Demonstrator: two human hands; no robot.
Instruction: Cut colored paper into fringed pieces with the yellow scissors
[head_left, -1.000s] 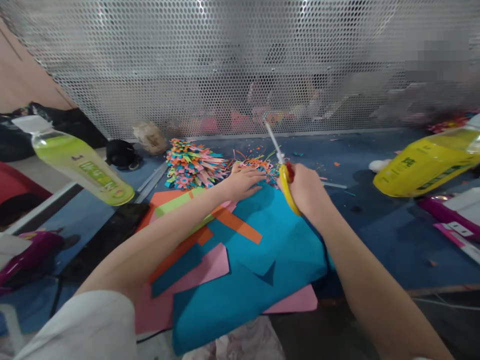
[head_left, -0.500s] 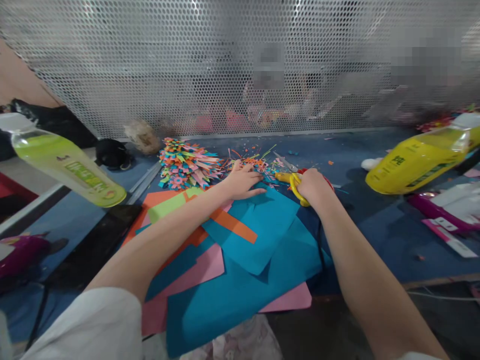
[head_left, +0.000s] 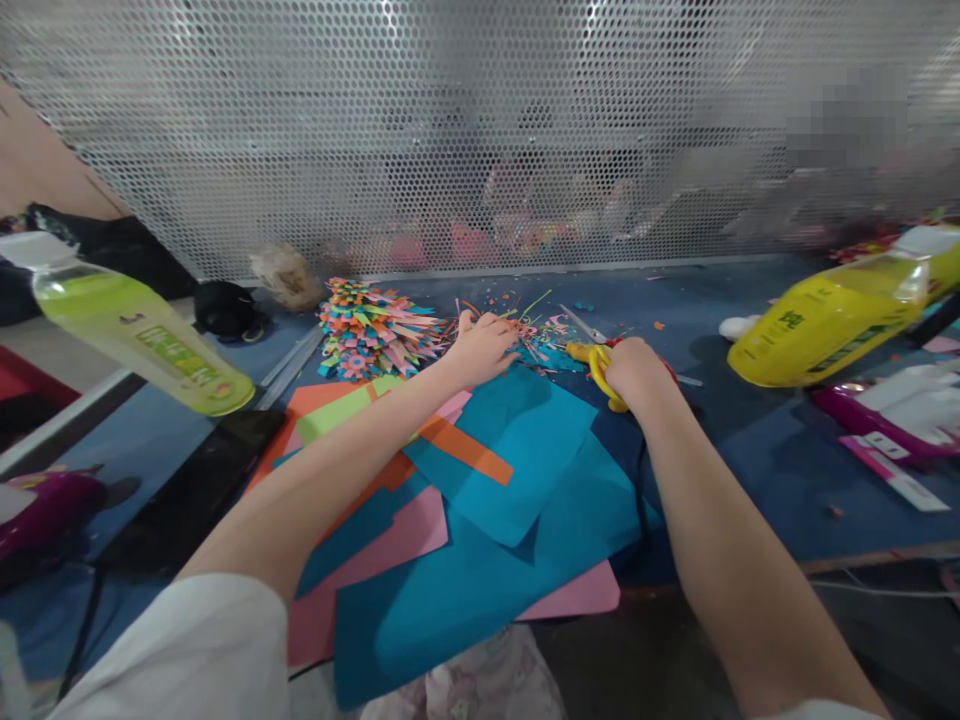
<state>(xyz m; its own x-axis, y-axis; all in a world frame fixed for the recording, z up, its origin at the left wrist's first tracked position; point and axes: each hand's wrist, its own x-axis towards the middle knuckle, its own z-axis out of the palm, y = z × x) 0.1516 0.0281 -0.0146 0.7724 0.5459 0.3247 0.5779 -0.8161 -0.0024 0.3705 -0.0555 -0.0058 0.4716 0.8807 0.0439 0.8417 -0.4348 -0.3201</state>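
Note:
My left hand (head_left: pixel 484 346) rests palm down at the back of the blue paper sheets (head_left: pixel 517 440), its fingers bent loosely over small paper scraps (head_left: pixel 544 335). What lies under the palm is hidden. My right hand (head_left: pixel 636 368) is closed around the yellow handle of a tool (head_left: pixel 600 365), whose tip points left toward the scraps. Behind it, scissors (head_left: pixel 583 322) with red handles are partly covered by the hand. Left of my left hand stands a pile of multicoloured cut paper strips (head_left: pixel 371 330). An orange strip (head_left: pixel 466 450) crosses the blue sheets.
A green drink bottle (head_left: pixel 142 335) leans at the left, near a black flat object (head_left: pixel 199 490). At the right are a yellow bottle (head_left: pixel 817 325) and a purple item (head_left: pixel 885 430). A perforated metal panel (head_left: pixel 450 130) closes off the back.
My left hand has drawn its fingers in and lifted its thumb side off the blue paper. My right hand has shifted slightly right with the yellow-handled tool.

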